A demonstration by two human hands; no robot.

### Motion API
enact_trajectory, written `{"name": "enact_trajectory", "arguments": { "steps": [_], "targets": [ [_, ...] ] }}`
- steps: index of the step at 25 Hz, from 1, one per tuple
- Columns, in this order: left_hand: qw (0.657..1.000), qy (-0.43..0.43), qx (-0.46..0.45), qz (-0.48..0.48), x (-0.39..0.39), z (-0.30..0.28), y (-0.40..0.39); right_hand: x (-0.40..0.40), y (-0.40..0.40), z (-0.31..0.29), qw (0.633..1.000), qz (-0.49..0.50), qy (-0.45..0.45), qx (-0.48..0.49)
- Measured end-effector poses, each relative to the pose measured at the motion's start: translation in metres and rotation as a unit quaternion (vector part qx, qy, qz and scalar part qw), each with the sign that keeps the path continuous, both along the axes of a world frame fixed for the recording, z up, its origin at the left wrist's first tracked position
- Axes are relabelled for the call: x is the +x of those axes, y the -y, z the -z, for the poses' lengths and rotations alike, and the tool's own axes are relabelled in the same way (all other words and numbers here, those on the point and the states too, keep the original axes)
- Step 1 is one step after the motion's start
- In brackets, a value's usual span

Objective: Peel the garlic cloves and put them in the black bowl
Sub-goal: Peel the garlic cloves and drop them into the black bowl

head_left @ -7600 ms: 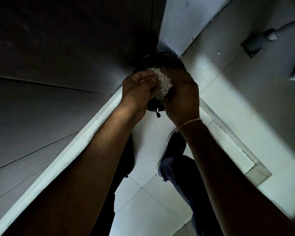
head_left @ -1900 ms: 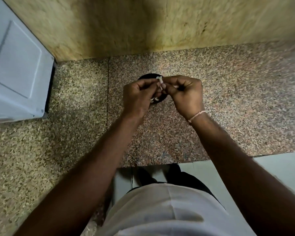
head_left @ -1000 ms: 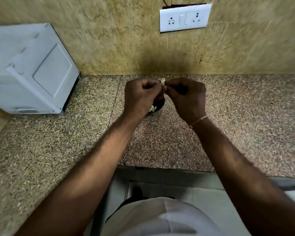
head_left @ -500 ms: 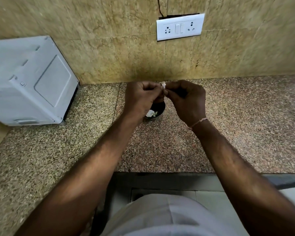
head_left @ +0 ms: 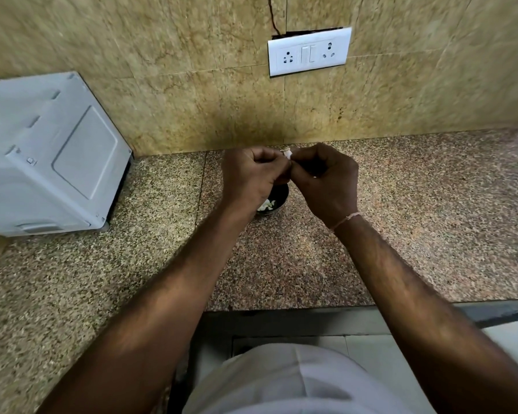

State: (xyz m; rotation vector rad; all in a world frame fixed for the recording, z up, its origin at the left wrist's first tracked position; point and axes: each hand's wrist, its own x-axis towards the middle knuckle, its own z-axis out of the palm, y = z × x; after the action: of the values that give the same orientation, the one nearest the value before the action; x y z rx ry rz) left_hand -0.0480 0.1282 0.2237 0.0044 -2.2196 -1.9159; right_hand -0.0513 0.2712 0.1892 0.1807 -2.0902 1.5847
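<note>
Since the earlier frame both hands are held nearer the wall, the garlic clove (head_left: 287, 153) kept between them. It is pinched by left hand (head_left: 253, 174) and right hand (head_left: 326, 180) fingertips, above the black bowl (head_left: 277, 201), which is seen on the counter (head_left: 416, 219) with peeled cloves (head_left: 266, 205) inside.

There are no words, numbers or brand names to read here. The white switch plate (head_left: 309, 51) on the wall has only holes and switches, with no letters on it. The grey box (head_left: 47, 153) at the left end of the counter shows its plain side, and no label can be seen on it.
</note>
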Motion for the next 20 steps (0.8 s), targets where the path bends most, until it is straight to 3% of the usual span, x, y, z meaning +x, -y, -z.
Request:
{"name": "enact_trajectory", "arguments": {
  "steps": [10, 20],
  "targets": [
    [0.995, -0.005, -0.097, -0.012, -0.005, 0.027, 0.015, 0.003, 0.009, 0.022, 1.0, -0.019, 0.019, 0.015],
    [0.996, 0.081, 0.013, 0.026, 0.005, 0.058, 0.036, 0.001, 0.01, 0.046, 0.987, -0.104, 0.117, -0.029]
  ]
}}
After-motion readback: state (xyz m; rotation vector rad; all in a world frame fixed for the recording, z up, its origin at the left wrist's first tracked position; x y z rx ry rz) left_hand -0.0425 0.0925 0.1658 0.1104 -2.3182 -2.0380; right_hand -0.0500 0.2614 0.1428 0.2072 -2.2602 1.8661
